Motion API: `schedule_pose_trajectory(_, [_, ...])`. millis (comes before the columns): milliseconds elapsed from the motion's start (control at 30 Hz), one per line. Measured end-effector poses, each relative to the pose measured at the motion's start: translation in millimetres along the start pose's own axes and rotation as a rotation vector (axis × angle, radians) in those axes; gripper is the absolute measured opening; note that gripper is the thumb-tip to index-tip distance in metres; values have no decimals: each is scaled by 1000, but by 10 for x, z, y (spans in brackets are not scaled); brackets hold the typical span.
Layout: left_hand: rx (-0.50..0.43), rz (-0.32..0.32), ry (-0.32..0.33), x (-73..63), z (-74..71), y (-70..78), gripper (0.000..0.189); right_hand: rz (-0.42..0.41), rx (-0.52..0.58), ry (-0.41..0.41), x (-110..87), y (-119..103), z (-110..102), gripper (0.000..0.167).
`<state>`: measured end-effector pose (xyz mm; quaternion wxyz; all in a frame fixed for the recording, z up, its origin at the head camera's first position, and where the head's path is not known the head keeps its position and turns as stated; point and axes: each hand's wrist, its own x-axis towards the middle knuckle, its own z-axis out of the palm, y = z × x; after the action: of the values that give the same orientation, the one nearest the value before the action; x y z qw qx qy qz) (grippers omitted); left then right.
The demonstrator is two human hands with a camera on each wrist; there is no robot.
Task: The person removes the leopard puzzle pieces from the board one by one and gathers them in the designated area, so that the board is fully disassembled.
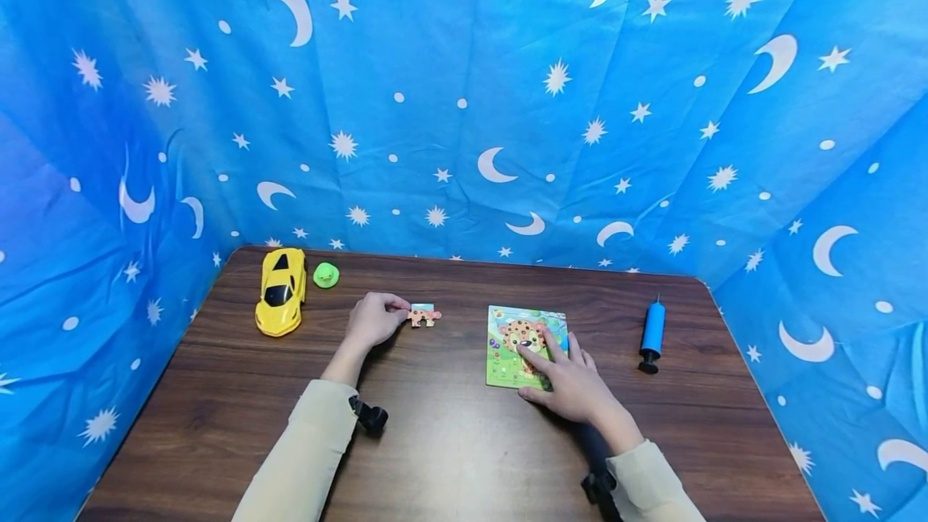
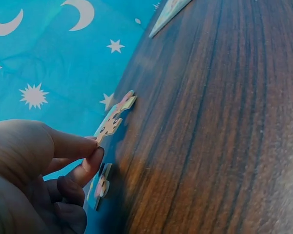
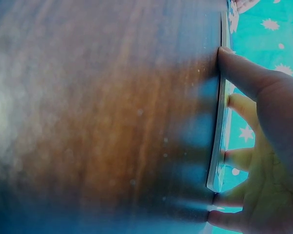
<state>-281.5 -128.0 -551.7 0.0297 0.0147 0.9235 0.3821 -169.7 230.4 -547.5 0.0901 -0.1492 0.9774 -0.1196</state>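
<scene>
My left hand (image 1: 373, 319) pinches a jigsaw piece (image 1: 424, 315) by its left end between thumb and fingertips. Spotted orange fur and a strip of blue show on that piece, held close over the table. The left wrist view also has a second jigsaw piece (image 2: 102, 186) just beneath the fingers, which the hand covers in the head view. Spread across the leopard puzzle board (image 1: 503, 369) is my right hand (image 1: 573, 381), its fingers fairly straight on the picture. In the right wrist view its thumb (image 3: 244, 70) lies at the board's near edge.
On the brown wooden table (image 1: 435, 441), a yellow toy car (image 1: 279, 294) and a small green toy (image 1: 326, 275) stand at the back left. A blue hand pump (image 1: 653, 331) lies toward the right edge. Blue star-patterned cloth (image 1: 435, 103) hangs behind and along both sides.
</scene>
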Motion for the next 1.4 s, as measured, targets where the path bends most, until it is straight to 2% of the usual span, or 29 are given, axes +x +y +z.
schedule_pose_trajectory(367, [34, 11, 60, -18, 38, 2, 6, 5, -8, -2, 2, 13, 13, 74])
schedule_pose_trajectory(767, [31, 32, 62, -101, 85, 91, 7, 13, -1, -25, 18, 38, 13, 76])
schedule_pose_trajectory(933, [57, 30, 48, -131, 157, 108, 13, 11, 5, -22, 22, 32, 8, 76])
schedule_pose_trajectory(1200, [116, 50, 69, -121, 244, 100, 15, 16, 16, -18, 7, 35, 21, 75])
schedule_pose_trajectory(1400, [108, 51, 63, -112, 257, 118, 18, 12, 17, -14, 13, 44, 26, 75])
